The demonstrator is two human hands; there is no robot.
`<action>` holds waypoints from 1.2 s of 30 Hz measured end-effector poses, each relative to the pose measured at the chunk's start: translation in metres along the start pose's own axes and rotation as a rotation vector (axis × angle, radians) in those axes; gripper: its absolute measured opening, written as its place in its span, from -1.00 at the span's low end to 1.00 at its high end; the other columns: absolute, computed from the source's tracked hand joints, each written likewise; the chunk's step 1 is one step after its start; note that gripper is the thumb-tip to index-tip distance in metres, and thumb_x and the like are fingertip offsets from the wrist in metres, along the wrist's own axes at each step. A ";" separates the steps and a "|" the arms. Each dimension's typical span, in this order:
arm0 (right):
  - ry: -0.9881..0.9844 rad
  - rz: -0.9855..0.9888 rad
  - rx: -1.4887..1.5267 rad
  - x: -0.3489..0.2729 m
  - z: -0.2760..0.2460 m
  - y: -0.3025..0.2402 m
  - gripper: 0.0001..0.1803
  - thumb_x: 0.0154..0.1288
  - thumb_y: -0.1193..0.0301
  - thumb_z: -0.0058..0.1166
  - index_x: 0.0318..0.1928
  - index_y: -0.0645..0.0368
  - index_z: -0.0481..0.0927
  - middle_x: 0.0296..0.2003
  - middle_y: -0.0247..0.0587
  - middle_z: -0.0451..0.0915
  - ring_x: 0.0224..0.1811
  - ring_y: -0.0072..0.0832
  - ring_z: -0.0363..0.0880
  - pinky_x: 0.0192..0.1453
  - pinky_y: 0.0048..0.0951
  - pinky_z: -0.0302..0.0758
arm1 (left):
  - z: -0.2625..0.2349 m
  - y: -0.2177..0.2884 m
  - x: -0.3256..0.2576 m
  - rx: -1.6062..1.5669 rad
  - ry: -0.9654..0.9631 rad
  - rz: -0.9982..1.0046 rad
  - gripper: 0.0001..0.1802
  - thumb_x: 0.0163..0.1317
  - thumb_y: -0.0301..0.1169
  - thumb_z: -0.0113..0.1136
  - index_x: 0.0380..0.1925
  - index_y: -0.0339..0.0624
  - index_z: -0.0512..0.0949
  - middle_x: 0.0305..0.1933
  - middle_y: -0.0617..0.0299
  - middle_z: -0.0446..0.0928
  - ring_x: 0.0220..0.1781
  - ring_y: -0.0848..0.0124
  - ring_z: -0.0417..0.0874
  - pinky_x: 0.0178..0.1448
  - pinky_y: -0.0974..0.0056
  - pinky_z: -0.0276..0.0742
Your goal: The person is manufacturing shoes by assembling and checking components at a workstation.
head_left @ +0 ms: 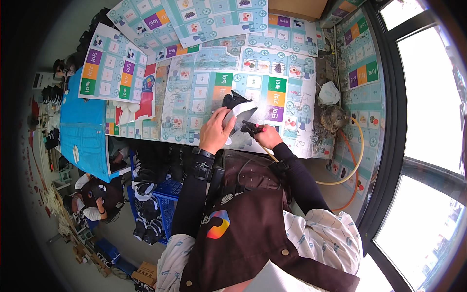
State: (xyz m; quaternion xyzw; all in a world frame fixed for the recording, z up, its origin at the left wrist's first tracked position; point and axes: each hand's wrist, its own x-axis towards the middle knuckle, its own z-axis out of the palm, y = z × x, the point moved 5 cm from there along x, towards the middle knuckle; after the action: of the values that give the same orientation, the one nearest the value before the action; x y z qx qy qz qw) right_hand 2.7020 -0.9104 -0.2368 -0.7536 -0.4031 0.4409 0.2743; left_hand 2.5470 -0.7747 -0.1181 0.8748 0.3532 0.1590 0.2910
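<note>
Two hands busy, both near view centre. Our left hand point(212, 130), at 10 o'clock, pinches a black-and-white shoe point(239, 113) between thumb and fingers. Shoe sits tilted at 12, over the near part of the worktable point(297, 142); can't tell if it touches the surface. Our right hand point(268, 136), between 2 and 3, is closed round a black hose-fed gun point(251, 127), front end toward the shoe and very close; contact unclear.

Pale yellow hose point(362, 141) shows under the right hand and loops out at 3. Orange hose point(354, 176) runs beside it, 3 to 4. White mask point(329, 93) at 2, just above a grimy round fitting point(333, 118).

Printed teal sheets point(219, 22) fan out from 10 to 12. White gloves point(127, 112) between 9 and 10, next to a bright blue tabletop point(82, 121). Blue crate point(168, 190) at 8; a co-worker point(91, 194) sits farther out, between 8 and 9.
</note>
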 end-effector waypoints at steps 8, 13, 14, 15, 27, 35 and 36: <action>-0.037 -0.005 -0.012 0.005 -0.002 0.004 -0.67 0.15 0.32 0.08 -0.13 0.21 0.71 -0.25 0.22 0.69 -0.12 0.14 0.66 0.05 -0.08 0.58 | 0.000 0.001 0.003 -0.004 0.007 -0.002 -0.50 0.46 0.08 0.04 0.06 -0.08 0.58 0.19 0.09 0.59 0.05 -0.05 0.66 0.03 0.03 0.62; 0.078 0.053 0.024 0.008 -0.007 0.005 -0.66 0.17 0.30 0.07 -0.11 0.20 0.72 -0.24 0.27 0.68 -0.08 0.16 0.65 0.09 -0.03 0.56 | -0.002 0.005 0.004 -0.016 -0.032 -0.028 -0.54 0.48 -0.05 0.07 0.10 -0.18 0.54 0.19 0.06 0.59 0.10 -0.03 0.64 0.09 0.07 0.59; 0.079 0.052 0.024 0.009 -0.006 0.008 -0.66 0.17 0.30 0.07 -0.11 0.20 0.72 -0.24 0.27 0.68 -0.08 0.16 0.65 0.09 -0.03 0.56 | -0.003 0.006 0.005 -0.025 -0.023 -0.031 -0.54 0.47 -0.04 0.08 0.10 -0.17 0.55 0.18 0.07 0.59 0.08 -0.03 0.65 0.07 0.08 0.59; 0.160 0.041 0.048 0.009 -0.010 0.012 -0.66 0.17 0.31 0.06 -0.12 0.19 0.72 -0.26 0.28 0.67 -0.10 0.19 0.64 0.08 -0.01 0.56 | -0.003 0.007 0.006 -0.035 -0.015 -0.034 -0.54 0.47 -0.03 0.08 0.09 -0.17 0.55 0.17 0.08 0.59 0.05 -0.02 0.66 0.06 0.08 0.59; 0.305 -0.050 -0.007 0.000 -0.027 0.011 -0.72 0.13 0.39 0.03 -0.20 0.24 0.69 -0.35 0.31 0.63 -0.20 0.24 0.62 -0.03 0.10 0.54 | 0.013 0.035 0.046 0.041 -0.004 -0.011 -0.60 0.40 -0.02 0.18 -0.09 -0.13 0.61 -0.10 0.10 0.65 -0.17 0.03 0.67 -0.12 0.05 0.57; 0.246 -0.047 -0.027 0.009 -0.002 0.002 -0.70 0.08 0.37 0.08 -0.18 0.22 0.66 -0.37 0.26 0.64 -0.21 0.23 0.62 -0.07 0.14 0.52 | 0.009 0.027 0.055 0.082 0.047 0.043 -0.53 0.37 0.05 0.18 -0.12 -0.17 0.66 -0.12 0.05 0.69 -0.13 -0.01 0.70 -0.11 0.00 0.61; 0.242 -0.050 -0.026 0.007 -0.008 0.011 -0.70 0.08 0.37 0.08 -0.18 0.22 0.66 -0.37 0.26 0.64 -0.21 0.23 0.62 -0.07 0.14 0.52 | 0.017 0.032 0.056 0.079 0.037 0.027 -0.52 0.37 0.05 0.18 -0.12 -0.17 0.66 -0.12 0.05 0.69 -0.12 0.00 0.71 -0.10 0.00 0.62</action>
State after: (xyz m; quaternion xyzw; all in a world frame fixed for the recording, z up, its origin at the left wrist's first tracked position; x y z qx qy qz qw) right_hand 2.7157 -0.9103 -0.2448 -0.7946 -0.3911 0.3345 0.3223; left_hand 2.6112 -0.7605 -0.1069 0.8871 0.3528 0.1652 0.2476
